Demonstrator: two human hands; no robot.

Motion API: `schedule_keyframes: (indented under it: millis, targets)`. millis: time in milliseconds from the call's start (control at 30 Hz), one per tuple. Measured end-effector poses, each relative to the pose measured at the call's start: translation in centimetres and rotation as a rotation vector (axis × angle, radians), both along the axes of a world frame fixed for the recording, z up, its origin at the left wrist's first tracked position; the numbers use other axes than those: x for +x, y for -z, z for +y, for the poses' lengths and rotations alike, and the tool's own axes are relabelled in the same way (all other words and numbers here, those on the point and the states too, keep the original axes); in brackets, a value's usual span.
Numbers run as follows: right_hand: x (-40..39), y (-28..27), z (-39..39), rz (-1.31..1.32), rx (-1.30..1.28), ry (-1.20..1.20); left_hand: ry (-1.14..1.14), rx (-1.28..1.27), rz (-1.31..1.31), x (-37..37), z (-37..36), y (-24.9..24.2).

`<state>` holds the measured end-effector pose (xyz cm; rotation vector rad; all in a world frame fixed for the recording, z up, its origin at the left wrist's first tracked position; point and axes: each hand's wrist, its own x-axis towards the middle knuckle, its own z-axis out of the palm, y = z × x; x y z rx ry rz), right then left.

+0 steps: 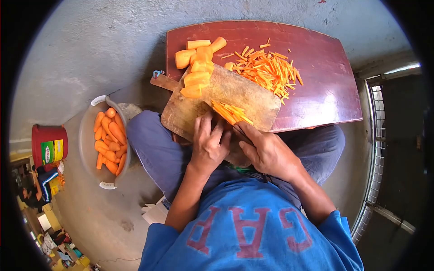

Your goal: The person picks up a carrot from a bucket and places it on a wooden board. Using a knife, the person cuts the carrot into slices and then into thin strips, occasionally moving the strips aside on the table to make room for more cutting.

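Note:
A worn wooden cutting board [244, 92] lies partly on a red table, over my lap. Carrot sticks [231, 113] lie at its near edge. My left hand [210, 142] is there with bent fingers, pressing at the near end of these sticks; what is under the fingertips is hidden. Just to the right, my right hand [266, 151] is closed round something mostly hidden, with a dark thin edge showing beside the sticks. Thick carrot slices [197, 79] rest on the board's left part, and larger carrot pieces [184, 58] are behind them.
A pile of carrot sticks [271, 72] sits on the red table [325, 77]. On the floor at the left stands a grey basin [86, 140] of whole carrots [110, 140]. Farther left are a red bucket [38, 147] and a person [40, 189]. A metal-framed door [398, 153] is at the right.

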<state>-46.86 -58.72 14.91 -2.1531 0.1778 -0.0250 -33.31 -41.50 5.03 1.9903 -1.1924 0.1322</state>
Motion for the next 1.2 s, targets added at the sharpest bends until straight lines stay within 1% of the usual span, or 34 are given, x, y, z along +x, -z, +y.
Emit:
schedule_keyframes:
  millis: [67,133,233,333,467,533,600,733,833,933,1200]
  targets:
    - [-0.3,-0.8,-0.1,0.072,0.008,-0.009,-0.005,-0.009,-0.018,0.2,0.0,-0.3]
    - [-1.2,-2.8,-0.2,0.162,0.020,0.009,-0.001,-0.043,0.002,0.2,-0.2,0.1]
    - [-2.3,-2.5,0.2,0.039,-0.001,0.031,0.003,-0.076,0.032,0.2,-0.2,0.3]
    - [-0.1,-1.7,0.0,-0.008,-0.029,-0.006,0.001,-0.053,0.017,0.2,-0.1,0.1]
    - [0.0,-1.3,-0.2,0.049,-0.049,-0.044,0.023,-0.019,-0.026,0.5,0.2,-0.3]
    - [-0.7,-1.9,-0.2,0.109,-0.023,-0.025,0.004,-0.101,0.037,0.1,0.0,-0.3]
    - [-1.8,-1.3,0.3,0.050,-0.009,0.008,-0.002,-0.141,0.066,-0.1,-0.1,-0.3]
    - [-1.9,-0.3,0.3,0.034,0.026,0.027,-0.004,-0.099,0.034,0.0,0.0,-0.4]
    - [-1.8,-1.3,0.1,0.094,0.003,0.023,0.005,-0.064,0.010,0.2,-0.1,-0.4]
    - [-2.0,-1.9,-0.6,0.164,0.043,0.012,0.003,-0.061,-0.012,0.0,-0.3,-0.1]
    - [-2.7,-3.1,-0.9,0.093,0.013,0.000,0.001,-0.082,-0.044,0.0,-0.4,0.0]
